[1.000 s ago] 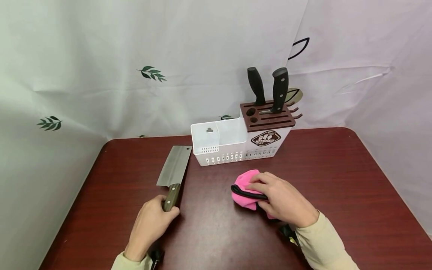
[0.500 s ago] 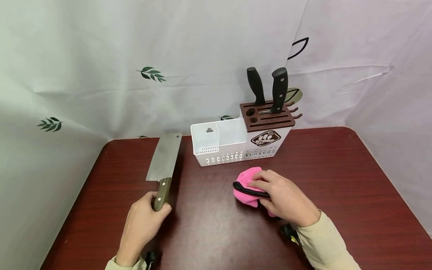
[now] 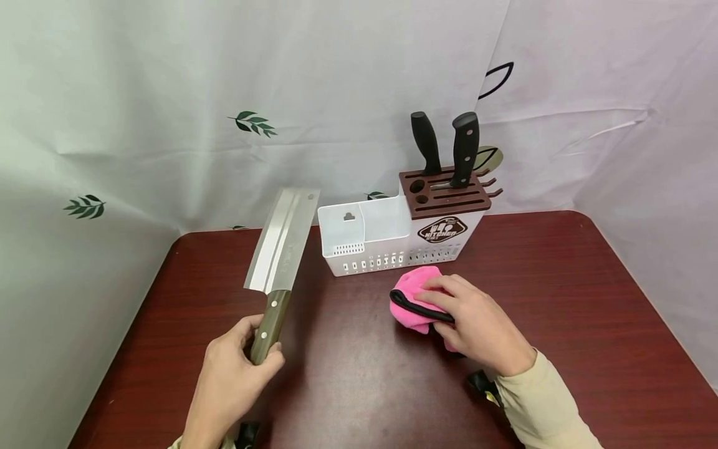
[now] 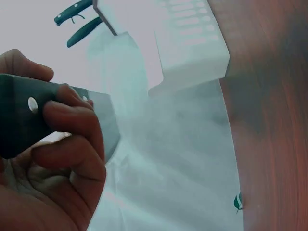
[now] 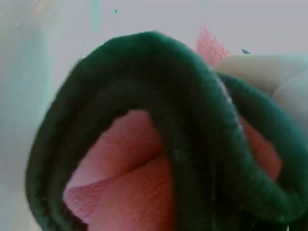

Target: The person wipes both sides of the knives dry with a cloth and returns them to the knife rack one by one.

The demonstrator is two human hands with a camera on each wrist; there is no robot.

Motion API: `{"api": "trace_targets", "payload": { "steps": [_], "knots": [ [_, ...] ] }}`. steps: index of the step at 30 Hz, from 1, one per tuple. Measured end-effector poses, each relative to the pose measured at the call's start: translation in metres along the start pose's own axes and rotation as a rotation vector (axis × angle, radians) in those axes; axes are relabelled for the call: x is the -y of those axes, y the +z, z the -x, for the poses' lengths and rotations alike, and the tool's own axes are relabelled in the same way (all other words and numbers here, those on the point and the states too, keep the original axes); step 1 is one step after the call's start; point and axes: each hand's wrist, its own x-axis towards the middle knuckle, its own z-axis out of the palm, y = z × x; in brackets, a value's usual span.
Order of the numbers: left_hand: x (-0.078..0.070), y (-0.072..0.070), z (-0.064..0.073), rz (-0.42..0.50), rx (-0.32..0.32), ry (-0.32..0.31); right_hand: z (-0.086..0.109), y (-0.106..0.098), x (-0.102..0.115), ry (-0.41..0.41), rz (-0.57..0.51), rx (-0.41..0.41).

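Observation:
My left hand (image 3: 232, 368) grips the wooden handle of a cleaver (image 3: 285, 240), whose broad blade is tilted up off the table and points away from me. The left wrist view shows the fingers (image 4: 77, 120) curled round the cleaver's riveted handle (image 4: 24, 113). To the right, my right hand (image 3: 479, 321) holds a bunched pink cloth (image 3: 417, 293) with a dark edging. Folds of that cloth (image 5: 134, 178) fill most of the right wrist view and hide most of the hand.
A white knife rack (image 3: 364, 252) with a brown slotted top stands at the back. Two black-handled knives (image 3: 464, 149) are in its slots. Its left side has open compartments. A pale patterned curtain (image 3: 168, 125) hangs behind the dark red table (image 3: 533, 268).
My left hand has lifted the cleaver off the table, and its blade has tipped upward. My right hand has shifted slightly away from me and rightward with the cloth.

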Motion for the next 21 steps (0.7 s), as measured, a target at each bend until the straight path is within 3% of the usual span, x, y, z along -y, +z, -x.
{"api": "trace_targets", "payload": {
  "steps": [8,12,21],
  "knots": [
    [-0.001,0.009,0.002,0.079,0.007,0.253,0.000,-0.004,-0.001,-0.023,-0.060,-0.078],
    [-0.001,0.015,0.002,0.088,0.025,0.369,-0.002,-0.008,-0.001,-0.073,-0.125,-0.127],
    [-0.004,0.033,0.002,0.126,0.096,0.503,-0.011,-0.014,0.006,-0.295,-0.256,-0.330]
  ]
}}
